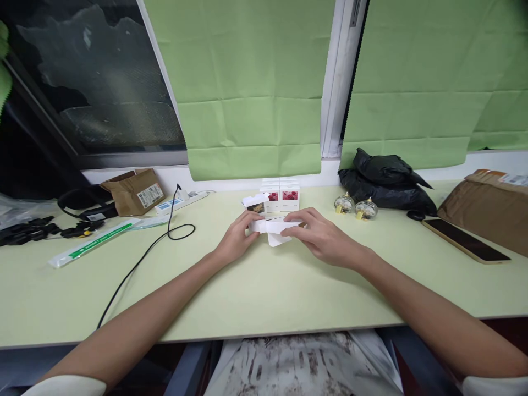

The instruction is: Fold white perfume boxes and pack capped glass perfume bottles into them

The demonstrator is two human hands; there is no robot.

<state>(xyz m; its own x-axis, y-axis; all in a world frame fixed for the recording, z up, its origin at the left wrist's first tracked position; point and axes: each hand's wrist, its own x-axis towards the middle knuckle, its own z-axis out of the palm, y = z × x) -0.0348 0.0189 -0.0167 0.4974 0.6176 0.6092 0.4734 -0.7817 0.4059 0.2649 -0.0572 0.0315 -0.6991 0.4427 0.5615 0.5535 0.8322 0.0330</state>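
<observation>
We've got both hands on the white carton (275,230), lying mid-way across the table (264,297): our left hand (236,240) curls fingers round its 9 o'clock end, our right hand (324,237) pinches the 3 o'clock end. Small white boxes (284,197) sit at 12 o'clock, 2 glass bottles (355,207) at 2 o'clock.

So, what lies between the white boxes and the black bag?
Two small glass bottles stand on the table there, seen in the head view.
</observation>
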